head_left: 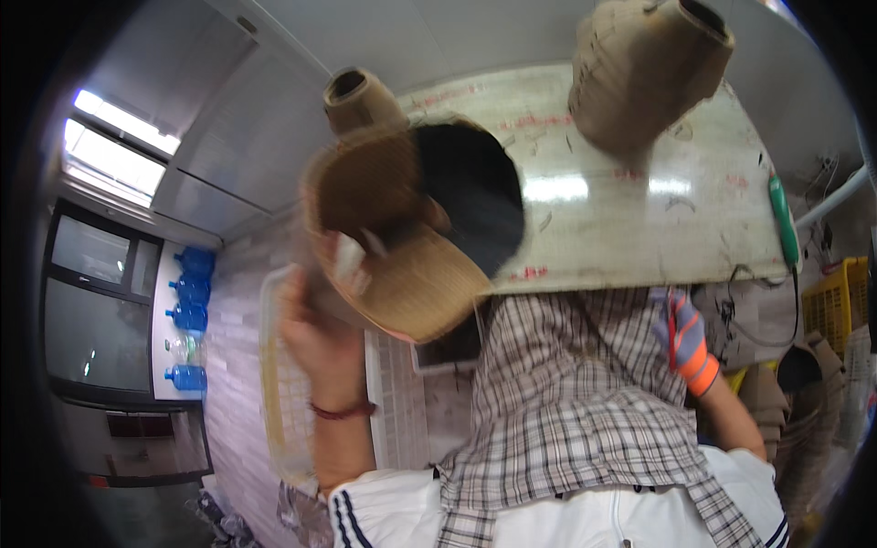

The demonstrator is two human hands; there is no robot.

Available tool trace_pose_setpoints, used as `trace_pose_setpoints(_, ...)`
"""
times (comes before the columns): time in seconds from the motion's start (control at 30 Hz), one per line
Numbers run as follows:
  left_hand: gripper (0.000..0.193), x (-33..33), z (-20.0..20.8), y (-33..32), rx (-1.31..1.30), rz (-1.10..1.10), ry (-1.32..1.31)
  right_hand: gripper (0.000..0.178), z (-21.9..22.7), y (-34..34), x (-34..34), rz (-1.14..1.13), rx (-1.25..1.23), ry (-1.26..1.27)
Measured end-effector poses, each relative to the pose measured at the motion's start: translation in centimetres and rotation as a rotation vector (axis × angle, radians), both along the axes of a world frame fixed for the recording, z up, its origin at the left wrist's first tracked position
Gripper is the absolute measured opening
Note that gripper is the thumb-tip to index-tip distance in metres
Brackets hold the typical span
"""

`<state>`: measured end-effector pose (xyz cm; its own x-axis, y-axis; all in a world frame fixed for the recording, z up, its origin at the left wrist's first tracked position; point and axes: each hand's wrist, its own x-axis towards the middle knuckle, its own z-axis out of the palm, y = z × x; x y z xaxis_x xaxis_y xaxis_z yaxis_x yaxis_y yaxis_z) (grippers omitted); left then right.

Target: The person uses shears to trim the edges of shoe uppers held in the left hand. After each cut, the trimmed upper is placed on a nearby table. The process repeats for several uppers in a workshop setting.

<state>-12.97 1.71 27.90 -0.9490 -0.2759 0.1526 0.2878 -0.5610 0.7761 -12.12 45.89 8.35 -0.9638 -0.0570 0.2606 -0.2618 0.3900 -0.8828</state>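
The brown cap (pixel 425 288) is gripped at its edge by the blurred left hand (pixel 315 333), raised before the table's (pixel 639 228) left end. A thin red tool (pixel 673 336) is clasped in the gloved right hand (pixel 687 342), beside the checked apron (pixel 575 402). Beyond, two brown stacks (pixel 639 87) are seen.

Brown cap (pixel 425 283), big black patch inside, upper middle
Black and white checks cover the apron (pixel 566 402) at the bottom. The blurry glove (pixel 700 370) at right is orange and maybe purple. Far-left jugs (pixel 187 316) are blue.
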Motion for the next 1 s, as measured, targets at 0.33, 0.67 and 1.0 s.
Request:
trace_pose_setpoints(0.33,0.057,13.8,-21.9,3.5,0.516,0.035,-0.753,0.035,1.9,-7.4,-1.9,0.507,0.759,0.126)
trace_pose_setpoints(0.67,0.041,13.2,-28.6,4.6,-0.050,0.005,-0.597,0.033,0.0,-11.3,-2.4,0.601,0.947,0.074)
trace_pose_setpoints(1.0,0.038,13.7,-30.7,4.8,-0.289,-0.053,-0.612,0.033,-1.4,-11.7,-1.9,0.598,1.000,0.144)
